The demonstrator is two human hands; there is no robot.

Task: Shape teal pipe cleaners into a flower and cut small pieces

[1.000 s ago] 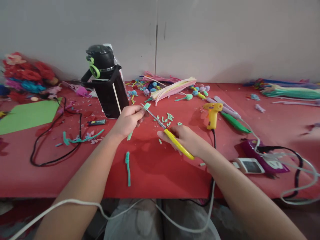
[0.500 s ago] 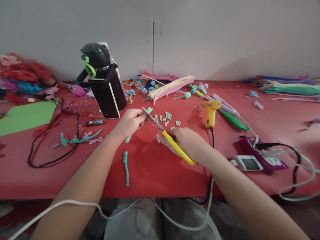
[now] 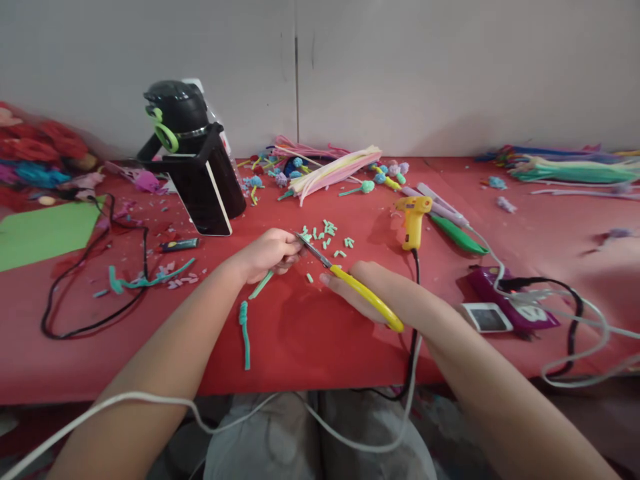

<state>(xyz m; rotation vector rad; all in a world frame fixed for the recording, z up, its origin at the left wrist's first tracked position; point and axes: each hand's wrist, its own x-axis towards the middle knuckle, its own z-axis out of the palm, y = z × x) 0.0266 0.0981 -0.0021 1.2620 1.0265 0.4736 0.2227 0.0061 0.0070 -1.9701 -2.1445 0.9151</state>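
My left hand (image 3: 273, 255) is closed on a pale green pipe cleaner (image 3: 262, 285), whose tail sticks out below the palm. In my right hand (image 3: 373, 287) are yellow-handled scissors (image 3: 367, 293). Their blades reach up and left to my left fingertips, beside the end of the pipe cleaner; whether they touch it I cannot tell. Several short cut pieces (image 3: 329, 228) of the same pale green lie scattered just beyond the blades. On the red table in front of my left hand lies a teal pipe cleaner (image 3: 245, 337) with a coiled top.
A black flask (image 3: 220, 167) stands back left behind a propped phone (image 3: 203, 197). Bundled pipe cleaners (image 3: 340, 175) lie at the back. To the right are a yellow glue gun (image 3: 415, 220), a purple pack (image 3: 530, 310) and cables. A white cord (image 3: 165, 400) crosses over my lap.
Both hands have shifted slightly down relative to the table, and the view has turned a little right. The scissors stay in my right hand, the pipe cleaner in my left.
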